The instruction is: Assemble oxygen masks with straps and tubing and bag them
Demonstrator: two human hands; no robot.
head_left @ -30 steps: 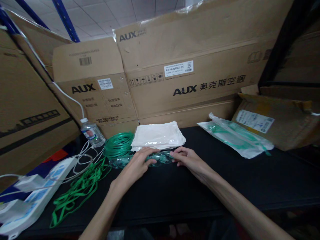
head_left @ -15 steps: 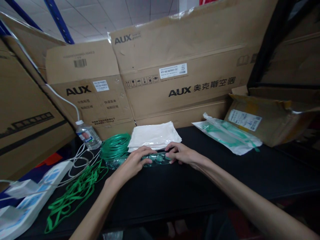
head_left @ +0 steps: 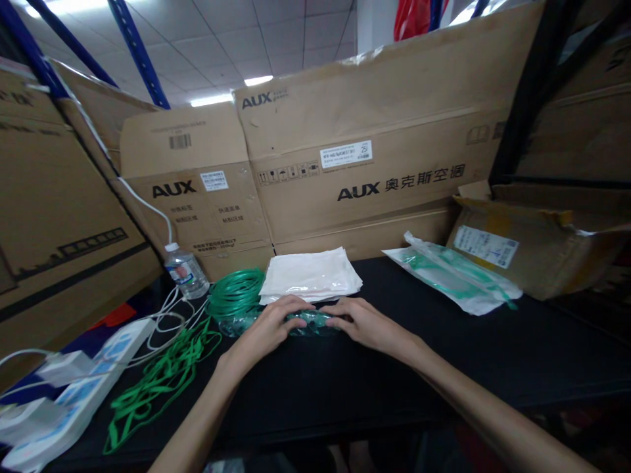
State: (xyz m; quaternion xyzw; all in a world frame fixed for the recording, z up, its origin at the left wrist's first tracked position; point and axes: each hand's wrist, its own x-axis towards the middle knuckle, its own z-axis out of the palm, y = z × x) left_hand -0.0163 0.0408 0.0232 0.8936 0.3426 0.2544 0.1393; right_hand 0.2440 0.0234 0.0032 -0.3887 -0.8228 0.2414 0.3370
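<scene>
Both hands on clear green-tinted mask, black surface.
L hand [head_left: 269, 328] and R hand [head_left: 365, 325] close together, fingers pressed on mask [head_left: 308, 322], just in front of white bag stack [head_left: 310, 276]. Green tubing coil [head_left: 235, 294] beside it. Cartons [head_left: 374, 164] behind read "AUX"; water bottle [head_left: 186, 270] far left.

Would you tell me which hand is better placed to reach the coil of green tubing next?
Left: the left hand rests right beside the green tubing coil, while the right hand lies farther away.
</scene>
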